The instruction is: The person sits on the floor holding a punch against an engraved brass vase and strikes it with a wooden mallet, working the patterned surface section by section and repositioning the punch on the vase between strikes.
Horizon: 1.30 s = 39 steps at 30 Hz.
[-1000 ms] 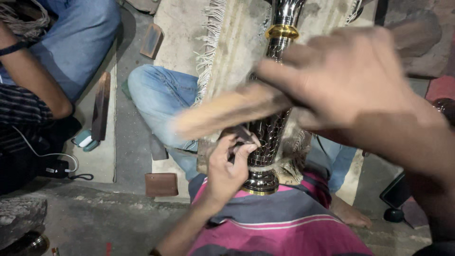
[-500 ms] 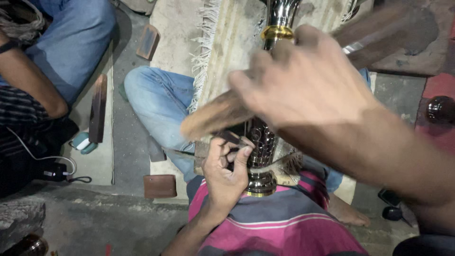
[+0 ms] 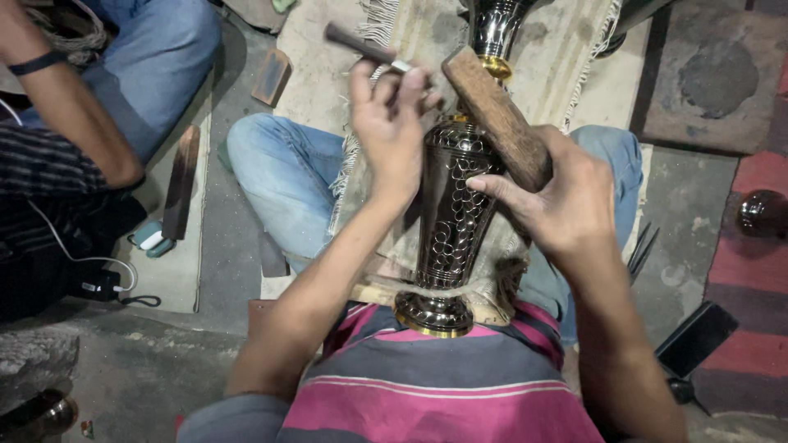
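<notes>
Head view: left hand (image 3: 392, 123) pinches a thin chisel (image 3: 361, 45) against the engraved metal vase (image 3: 454, 215) lying across the lap; right hand (image 3: 566, 201) clenches a wooden mallet (image 3: 495, 115). Vase looks heavy, rigid, slick; hold its narrow waist.

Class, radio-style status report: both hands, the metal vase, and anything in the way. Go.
Left hand pinching a thin chisel against the engraved metal vase. Right hand gripping a wooden mallet. Vase lying across lap. Another person's arm at left, apart from the work.
</notes>
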Tool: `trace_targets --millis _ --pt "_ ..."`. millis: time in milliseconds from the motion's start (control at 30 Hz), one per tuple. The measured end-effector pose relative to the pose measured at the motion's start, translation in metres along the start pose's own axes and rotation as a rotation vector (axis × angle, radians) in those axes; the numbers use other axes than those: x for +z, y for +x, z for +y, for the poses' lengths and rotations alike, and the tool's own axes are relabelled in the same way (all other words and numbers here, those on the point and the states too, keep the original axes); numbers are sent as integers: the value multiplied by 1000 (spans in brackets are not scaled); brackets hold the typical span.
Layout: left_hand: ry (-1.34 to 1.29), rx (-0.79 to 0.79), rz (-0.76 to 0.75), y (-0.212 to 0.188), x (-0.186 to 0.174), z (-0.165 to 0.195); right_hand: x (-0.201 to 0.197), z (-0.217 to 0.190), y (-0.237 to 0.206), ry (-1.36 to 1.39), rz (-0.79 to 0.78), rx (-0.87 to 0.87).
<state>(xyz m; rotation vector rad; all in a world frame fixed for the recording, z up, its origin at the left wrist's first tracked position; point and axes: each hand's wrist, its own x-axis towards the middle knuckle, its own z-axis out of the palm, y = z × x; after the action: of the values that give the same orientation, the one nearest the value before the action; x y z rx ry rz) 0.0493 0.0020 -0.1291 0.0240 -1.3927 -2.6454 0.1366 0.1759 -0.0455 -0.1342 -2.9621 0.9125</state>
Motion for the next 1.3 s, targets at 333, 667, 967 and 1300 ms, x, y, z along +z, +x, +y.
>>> trace_targets --millis 333,667,967,1300 --pt "-162 -30 -21 17 11 6 19 35 9 927 -259 325" --pt "210 -130 -124 -27 -2 68 7 38 -9 695 -94 273" --pt "923 -82 -335 -123 -4 113 37 50 -39 802 137 85" --pt "1077 169 -370 -132 2 110 -27 42 -37 173 225 -257"
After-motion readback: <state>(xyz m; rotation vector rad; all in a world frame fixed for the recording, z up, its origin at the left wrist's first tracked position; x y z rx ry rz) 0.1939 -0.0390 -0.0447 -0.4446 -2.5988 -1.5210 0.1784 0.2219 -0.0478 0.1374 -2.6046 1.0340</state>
